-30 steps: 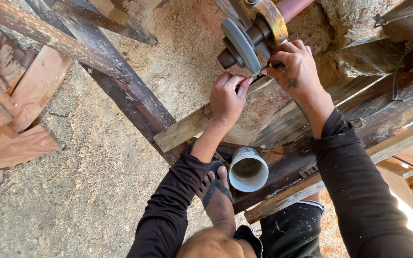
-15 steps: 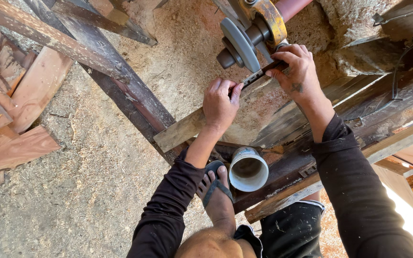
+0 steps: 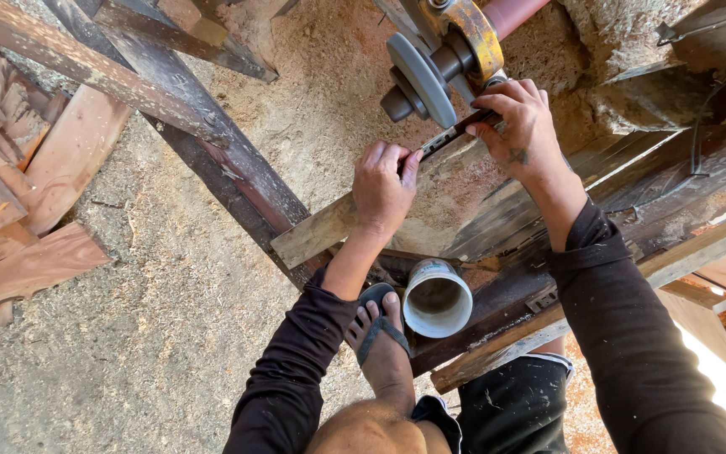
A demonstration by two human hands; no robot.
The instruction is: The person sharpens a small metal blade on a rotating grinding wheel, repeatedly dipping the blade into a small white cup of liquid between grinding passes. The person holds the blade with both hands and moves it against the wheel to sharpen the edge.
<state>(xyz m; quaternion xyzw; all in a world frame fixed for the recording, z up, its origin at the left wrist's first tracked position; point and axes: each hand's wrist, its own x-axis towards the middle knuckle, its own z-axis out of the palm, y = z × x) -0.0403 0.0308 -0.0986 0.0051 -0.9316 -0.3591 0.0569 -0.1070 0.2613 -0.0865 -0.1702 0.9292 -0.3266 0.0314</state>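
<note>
Overhead, head view only: both bare hands work a long narrow dark metal blade (image 3: 451,134) held up to a grey round grinding wheel (image 3: 422,80). Left hand (image 3: 384,187) pinches the blade's near end — fingertips closed on it, thumb tucked under. Right hand (image 3: 521,128) grips the far end, fingers curled tight over it, just below the wheel. Blade runs slanted between the two hands, its upper part close under the wheel's rim; contact with the wheel cannot be told.

Wheel sits on a dark shaft beside a yellow-painted metal guard (image 3: 472,34) and a reddish cylinder (image 3: 510,13). Under the hands lies a rough weathered wooden plank (image 3: 329,227), serving as bench, angled across dark timber beams (image 3: 212,143). Below it, a white plastic pipe stub (image 3: 437,298), open mouth facing the camera, stands just beside the person's foot in a grey flip-flop sandal (image 3: 378,332). Both forearms wear black long sleeves (image 3: 632,336). Sawdust-covered ground (image 3: 153,336) spreads left, with reddish wood offcuts (image 3: 27,219) stacked at the left edge.
</note>
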